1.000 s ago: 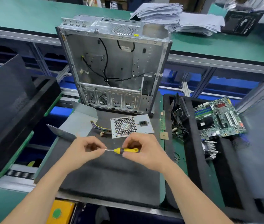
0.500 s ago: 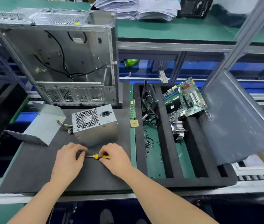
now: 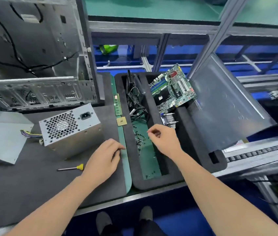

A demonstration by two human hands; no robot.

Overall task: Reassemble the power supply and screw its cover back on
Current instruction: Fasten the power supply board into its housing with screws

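Power supply (image 3: 70, 126) on mat (image 3: 32, 184), cover (image 3: 4, 133) off, just left. Screwdriver (image 3: 71, 168) flat on mat, handle under left hand (image 3: 104, 160), fingers relaxed. Right hand (image 3: 162, 139) above foam tray (image 3: 151, 184), fingers curled; pinching anything: cannot tell.

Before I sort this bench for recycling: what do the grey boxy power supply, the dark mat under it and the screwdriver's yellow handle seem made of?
Grey boxy power supply: bare sheet metal, likely steel; dull sheen, punched honeycomb grille. Dark mat: probably foam or felt; matte, no glare. Screwdriver's yellow handle: likely plastic, uniformly coloured; thin shaft, bright metal.
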